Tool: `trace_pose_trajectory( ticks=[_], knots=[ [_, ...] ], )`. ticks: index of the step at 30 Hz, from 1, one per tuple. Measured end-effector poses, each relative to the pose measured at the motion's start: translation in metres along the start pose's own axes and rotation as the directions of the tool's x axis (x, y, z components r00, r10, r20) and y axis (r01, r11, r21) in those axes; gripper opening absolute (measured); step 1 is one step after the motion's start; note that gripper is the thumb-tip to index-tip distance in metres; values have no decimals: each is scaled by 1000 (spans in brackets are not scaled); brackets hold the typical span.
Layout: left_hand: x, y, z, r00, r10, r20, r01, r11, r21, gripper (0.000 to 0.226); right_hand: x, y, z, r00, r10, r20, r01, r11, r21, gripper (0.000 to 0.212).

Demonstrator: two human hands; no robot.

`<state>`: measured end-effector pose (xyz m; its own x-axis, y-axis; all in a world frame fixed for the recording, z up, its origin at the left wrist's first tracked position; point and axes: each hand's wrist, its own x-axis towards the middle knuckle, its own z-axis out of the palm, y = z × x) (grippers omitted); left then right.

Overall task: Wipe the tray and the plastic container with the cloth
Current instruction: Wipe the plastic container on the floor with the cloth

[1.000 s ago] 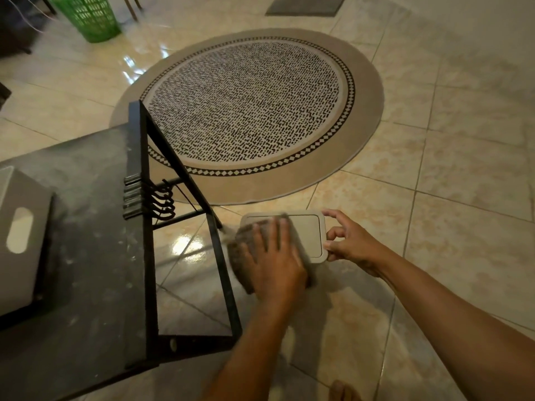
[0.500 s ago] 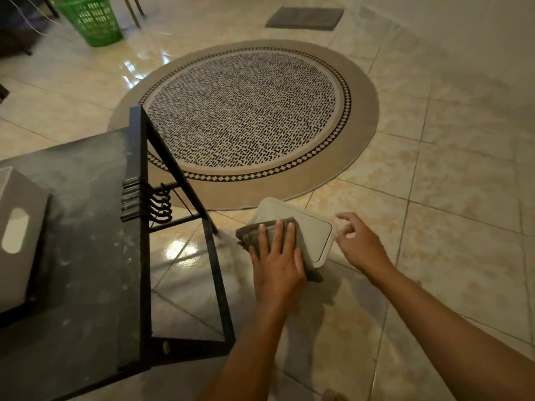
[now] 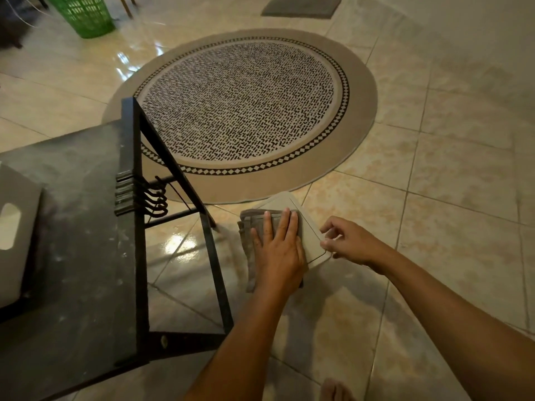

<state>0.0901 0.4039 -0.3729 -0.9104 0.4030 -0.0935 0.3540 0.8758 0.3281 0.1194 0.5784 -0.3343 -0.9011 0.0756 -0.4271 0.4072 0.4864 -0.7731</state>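
Left grip (image 3: 278, 250): hand flat, fingers spread out straight, pressing the cloth (image 3: 254, 227) down onto the tray.
Right grip (image 3: 347, 241): thumb and fingers pinched on the tray's right edge.
Tray (image 3: 309, 238): pale, rounded corners, tilted under both hands just above the floor (image 3: 434, 198); cloth covers its left part.
Beyond the tray: round patterned rug (image 3: 240, 111).
Left of the left grip: dark counter (image 3: 72, 256) with a black frame; a grey container (image 3: 17, 235) on it, well apart.
Far left: green basket (image 3: 84, 15).
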Motion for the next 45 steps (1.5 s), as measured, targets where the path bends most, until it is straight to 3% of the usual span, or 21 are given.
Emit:
trace_pose_trajectory(
  ticks=[3, 8, 9, 13, 17, 19, 24, 28, 34, 40, 43, 45],
  knots=[
    [-2, 5, -4, 1000, 4, 15, -5, 1000, 28, 68, 10, -5, 3, 1000, -24, -16, 23, 1000, -12, 22],
    [0, 20, -17, 990, 2, 144, -11, 998, 63, 83, 7, 1, 8, 987, -3, 162, -15, 994, 109, 47],
    [0, 23, -18, 989, 1, 149, -4, 1000, 26, 83, 8, 2, 8, 988, 0, 153, -17, 994, 111, 51],
    [3, 14, -37, 996, -2, 86, 35, 919, -392, 56, 19, 0, 5, 998, -24, 64, 15, 990, 139, 69],
    [-2, -26, -38, 990, 64, 126, -51, 993, -109, 55, 29, -11, -1, 988, -45, 145, 18, 983, 180, 81],
    [-9, -29, -26, 987, 91, 131, -83, 995, -61, 57, 37, -17, -5, 975, -45, 218, 9, 987, 160, 85],
    [-11, -19, -4, 1000, 14, -23, -13, 999, 37, 58, 47, -14, -16, 939, -17, 342, -62, 974, 219, 95],
    [-7, -15, -1, 991, -116, -66, 116, 993, -10, 59, 48, -13, -17, 933, -10, 361, -74, 973, 218, 100],
    [-8, 0, -3, 999, 38, -37, -36, 997, 61, 63, 47, -8, -14, 934, -15, 358, -79, 966, 245, 101],
    [5, 8, -15, 988, -149, 37, 150, 989, -19, 61, 39, -8, -9, 947, -20, 319, -72, 959, 273, 100],
    [-9, 11, -23, 984, -92, 150, 105, 991, -84, 63, 39, -6, -9, 951, -23, 309, -70, 955, 289, 98],
    [-12, 4, -24, 987, -49, 150, 65, 993, -100, 63, 39, -4, -9, 954, -31, 299, -63, 952, 301, 95]
  ],
)
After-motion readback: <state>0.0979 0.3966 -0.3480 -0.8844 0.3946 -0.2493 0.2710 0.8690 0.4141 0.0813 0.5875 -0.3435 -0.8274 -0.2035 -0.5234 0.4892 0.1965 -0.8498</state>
